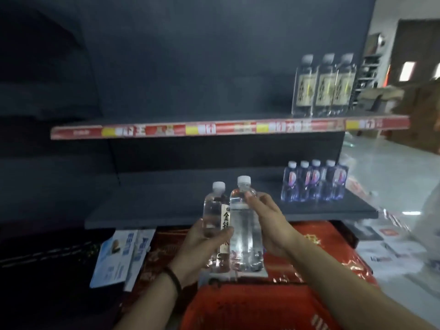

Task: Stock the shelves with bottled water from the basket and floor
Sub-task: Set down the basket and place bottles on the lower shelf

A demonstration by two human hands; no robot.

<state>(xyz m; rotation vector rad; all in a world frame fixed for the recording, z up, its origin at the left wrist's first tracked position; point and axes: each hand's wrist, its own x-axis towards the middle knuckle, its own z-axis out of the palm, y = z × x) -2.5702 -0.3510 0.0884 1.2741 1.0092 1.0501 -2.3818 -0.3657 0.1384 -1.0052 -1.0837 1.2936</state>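
A: Nearest item?
B: Red basket, at the bottom of view, directly under the arms. I can't make out its contents from here.

A: Hands?
B: Left hand has its fingers curled round the labelled bottle, low on the body. There is a black wristband on that wrist. Right hand grips the clear bottle, thumb up at the shoulder, palm along its right side. Both bottles are upright with white caps on, touching side by side. They are held above the basket, in front of the near edge of the lower shelf.

A: Anything beside them?
B: Low on the left, blue-and-white leaflets lean under the lower shelf. Behind the bottles and to the right are red foil packs, also beneath that shelf. Further right, loose white papers lie on the floor.

A: Shelving?
B: The lower shelf is a dark board, and the held bottles cover part of its middle. A row of blue-tinted bottles stands at its right end, five caps counted, packed against one another. Upper shelf has a front edge faced in red and yellow, print blurred. Three tall bottles with pale labels stand close together at its right end.

A: Room?
B: A dark back panel runs behind both shelves. Right of the unit the floor is pale and glossy. Far right there are brown cartons, blurred.
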